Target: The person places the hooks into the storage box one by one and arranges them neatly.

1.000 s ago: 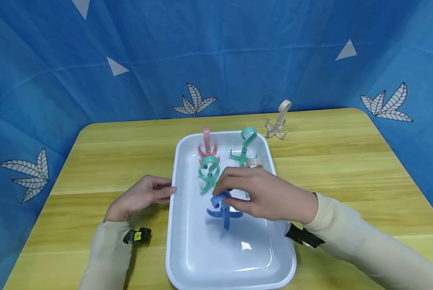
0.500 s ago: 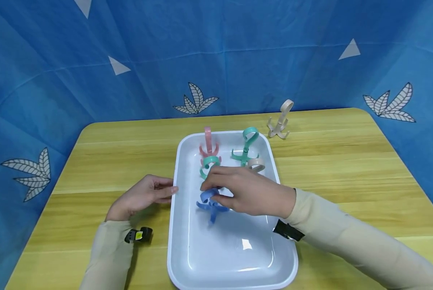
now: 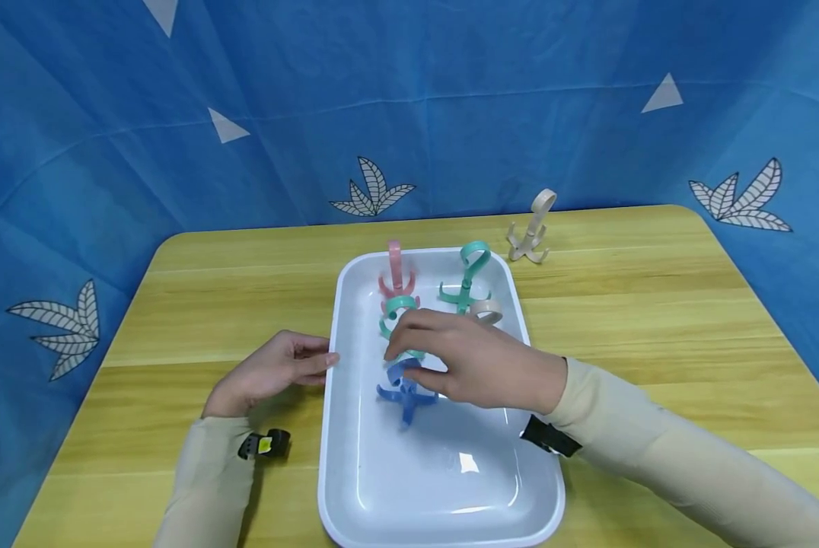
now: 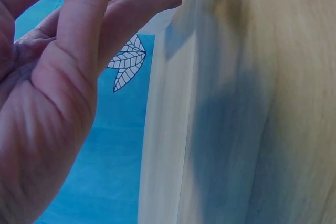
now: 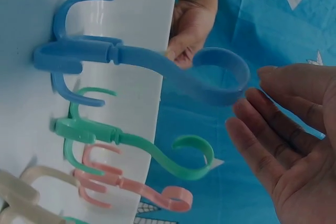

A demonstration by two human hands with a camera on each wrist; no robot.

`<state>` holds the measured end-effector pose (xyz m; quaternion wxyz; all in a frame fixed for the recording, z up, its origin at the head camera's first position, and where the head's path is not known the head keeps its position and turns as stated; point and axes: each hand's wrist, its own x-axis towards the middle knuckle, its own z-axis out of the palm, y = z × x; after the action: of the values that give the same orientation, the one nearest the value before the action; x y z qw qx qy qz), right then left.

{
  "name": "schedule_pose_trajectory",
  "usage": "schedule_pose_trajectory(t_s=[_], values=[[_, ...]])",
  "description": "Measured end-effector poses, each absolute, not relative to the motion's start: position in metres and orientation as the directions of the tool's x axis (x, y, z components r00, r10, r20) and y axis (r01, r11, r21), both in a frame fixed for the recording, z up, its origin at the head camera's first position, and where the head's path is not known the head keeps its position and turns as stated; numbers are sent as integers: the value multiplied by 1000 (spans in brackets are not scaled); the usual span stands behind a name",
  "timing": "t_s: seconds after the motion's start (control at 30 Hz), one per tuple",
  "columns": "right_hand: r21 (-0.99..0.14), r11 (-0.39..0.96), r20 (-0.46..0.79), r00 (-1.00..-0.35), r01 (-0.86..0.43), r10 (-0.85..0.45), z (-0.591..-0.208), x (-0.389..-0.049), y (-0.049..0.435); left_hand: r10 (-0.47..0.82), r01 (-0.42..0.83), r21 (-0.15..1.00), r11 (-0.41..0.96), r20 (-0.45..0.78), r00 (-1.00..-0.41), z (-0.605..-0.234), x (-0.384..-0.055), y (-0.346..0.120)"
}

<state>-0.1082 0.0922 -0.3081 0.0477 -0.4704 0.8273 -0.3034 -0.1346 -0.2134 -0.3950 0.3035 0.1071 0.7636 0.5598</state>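
A blue multi-prong hanging hook (image 3: 407, 399) stands upright on its prongs in the white tray (image 3: 375, 487). My right hand (image 3: 474, 358) is at its curled top, thumb and fingers spread apart around it in the head view. In the right wrist view, the fingertips (image 5: 268, 74) lie right beside the blue loop with a gap between thumb and fingers. My left hand (image 3: 279, 373) holds the tray's left rim, thumb tip over the edge and fingers along the outer wall. Behind the blue hook stands a green hook (image 5: 94, 129), partly hidden by my right hand in the head view.
Farther back in the tray stand a pink hook (image 3: 396, 278), another green hook (image 3: 466, 281) and a beige hook (image 3: 486, 310), mostly hidden by my hand. One more beige hook (image 3: 533, 228) stands on the wooden table (image 3: 656, 304) behind the tray. A blue cloth (image 3: 450, 114) hangs behind.
My right hand has moved left with the blue hook, then slightly back right. In the latest frame the hook stands in the tray, the fingers loosened around its top. The left hand stays at the rim.
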Motion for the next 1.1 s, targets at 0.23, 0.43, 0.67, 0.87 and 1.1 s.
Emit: schedule_pose_trajectory(t_s=[0.23, 0.43, 0.67, 0.87, 1.1], values=[[-529, 391, 225, -569, -753, -791, -300, -106, 104, 498, -167, 921, 352, -336, -800, -395, -135, -214], [-542, 405, 272, -610, -736, -745, -295, -108, 121, 493, -171, 921, 349, -336, -803, -396, -135, -214], [-552, 408, 364, -651, -727, -666, -290, -113, 144, 504, -173, 931, 321, -322, -802, -397, -134, -212], [-523, 449, 442, -681, -724, -583, -292, -121, 161, 497, -174, 932, 318, -320, -806, -399, -134, -212], [-599, 494, 453, -775, -631, -441, -291, -124, 178, 493, -169, 931, 325, -319, -809, -399, -133, -212]])
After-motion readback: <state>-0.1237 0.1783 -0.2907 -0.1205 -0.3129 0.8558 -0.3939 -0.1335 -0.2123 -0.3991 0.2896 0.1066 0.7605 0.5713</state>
